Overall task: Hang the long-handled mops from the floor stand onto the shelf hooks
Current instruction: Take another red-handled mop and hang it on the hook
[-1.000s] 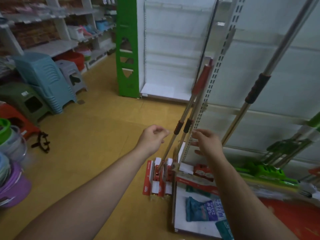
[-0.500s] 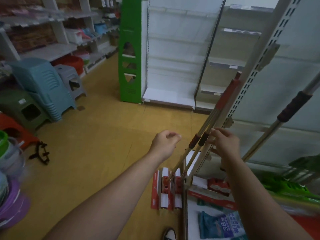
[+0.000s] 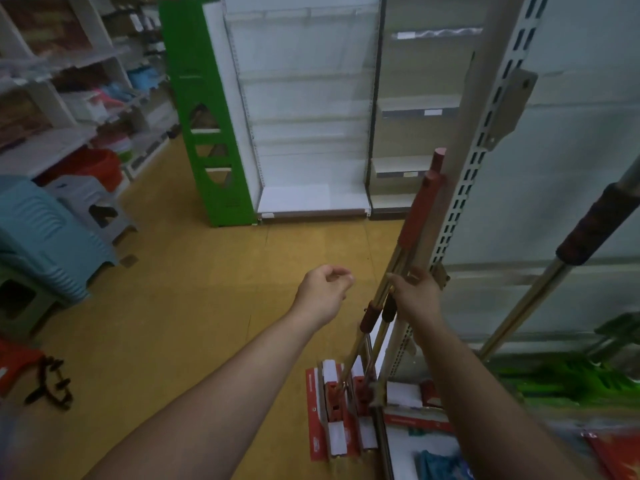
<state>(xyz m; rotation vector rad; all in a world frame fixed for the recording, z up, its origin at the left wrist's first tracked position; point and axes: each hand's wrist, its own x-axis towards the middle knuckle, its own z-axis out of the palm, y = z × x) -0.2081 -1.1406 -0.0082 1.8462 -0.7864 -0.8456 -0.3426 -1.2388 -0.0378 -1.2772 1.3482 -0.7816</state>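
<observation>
Yellow shop floor [image 3: 180, 306] runs between white shelving. Two red-handled mops [image 3: 418, 211] lean side by side against a slotted upright [image 3: 462, 202]. Their long axes rise from red-and-white flat heads on the floor, up and to the right, to red grip sleeves. The shafts are metal, with dark collars midway. The right hand [image 3: 417, 297] wraps its fingers round the shafts just above the collars. The left hand [image 3: 325, 292] hovers near, fingers curled in, holding nothing. A dark-gripped mop [image 3: 588, 230] leans further right.
</observation>
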